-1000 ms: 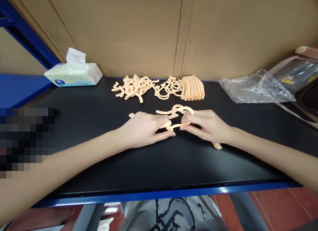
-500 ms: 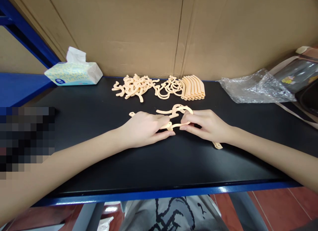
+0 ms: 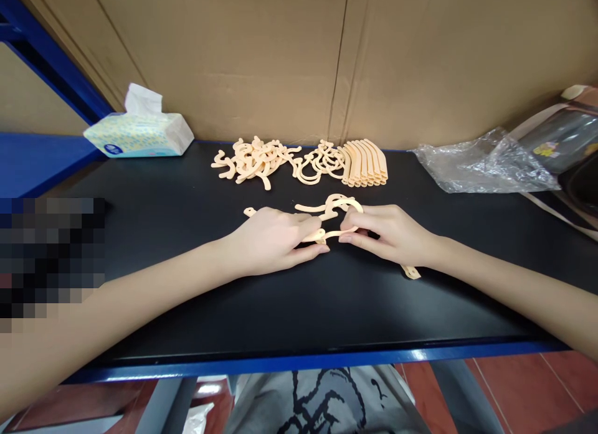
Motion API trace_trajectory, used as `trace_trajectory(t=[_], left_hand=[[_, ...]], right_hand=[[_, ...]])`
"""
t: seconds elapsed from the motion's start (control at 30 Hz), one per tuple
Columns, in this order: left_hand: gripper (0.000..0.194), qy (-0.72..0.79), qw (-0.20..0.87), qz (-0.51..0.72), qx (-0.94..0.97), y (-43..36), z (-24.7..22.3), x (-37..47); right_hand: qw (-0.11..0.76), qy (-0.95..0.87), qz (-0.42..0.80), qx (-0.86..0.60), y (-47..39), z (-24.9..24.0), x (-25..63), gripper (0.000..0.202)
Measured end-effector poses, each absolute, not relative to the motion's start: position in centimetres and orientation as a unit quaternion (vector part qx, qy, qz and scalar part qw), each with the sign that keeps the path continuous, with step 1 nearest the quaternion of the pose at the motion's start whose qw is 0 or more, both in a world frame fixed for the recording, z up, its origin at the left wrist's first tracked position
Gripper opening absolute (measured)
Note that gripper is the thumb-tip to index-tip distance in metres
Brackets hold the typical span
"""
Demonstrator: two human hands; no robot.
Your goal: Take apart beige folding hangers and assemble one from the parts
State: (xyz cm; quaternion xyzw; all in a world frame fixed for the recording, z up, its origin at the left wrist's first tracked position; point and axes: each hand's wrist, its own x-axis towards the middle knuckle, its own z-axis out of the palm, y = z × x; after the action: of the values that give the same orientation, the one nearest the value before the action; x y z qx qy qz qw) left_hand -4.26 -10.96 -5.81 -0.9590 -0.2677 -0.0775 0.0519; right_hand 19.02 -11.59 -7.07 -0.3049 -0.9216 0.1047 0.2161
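Note:
My left hand [image 3: 275, 241] is closed around a cream plastic arm [image 3: 313, 236], whose end sticks out between thumb and fingers. A curved cream hook [image 3: 359, 208] is pinched in my right hand [image 3: 395, 235], and its lower end meets the tip of that arm. Just behind my hands, more cream curved pieces [image 3: 308, 208] lie on the black table [image 3: 327, 309]. One flat end [image 3: 250, 212] shows beyond my left hand, and another [image 3: 411, 272] pokes out below my right wrist. My fingers hide the middle of the held parts.
At the back lie a loose pile of cream pieces [image 3: 255, 160], several hooks [image 3: 311, 172] and a neat row of bent arms [image 3: 367, 163]. A tissue pack [image 3: 140, 134] stands back left. Clear plastic [image 3: 486, 163] and a transparent bag [image 3: 567, 138] are at the right.
The view has shifted very slightly. Both hands keep their hold, with no clear movement of the parts between them.

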Motion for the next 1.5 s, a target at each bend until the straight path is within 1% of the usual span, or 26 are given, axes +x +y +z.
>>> trace_trajectory(t=[0.53,1.5], left_hand=[[0.031,-0.258,0.061,-0.090,-0.960,-10.95,-5.93,-4.32],[0.031,-0.265,0.065,-0.081,-0.959,-10.99,-5.82,-4.31]], right_hand=[[0.185,-0.920,0.119,-0.325,-11.67,-6.88,19.02,0.021],[0.184,-0.921,0.120,-0.322,-11.74,-6.97,19.12,0.023]])
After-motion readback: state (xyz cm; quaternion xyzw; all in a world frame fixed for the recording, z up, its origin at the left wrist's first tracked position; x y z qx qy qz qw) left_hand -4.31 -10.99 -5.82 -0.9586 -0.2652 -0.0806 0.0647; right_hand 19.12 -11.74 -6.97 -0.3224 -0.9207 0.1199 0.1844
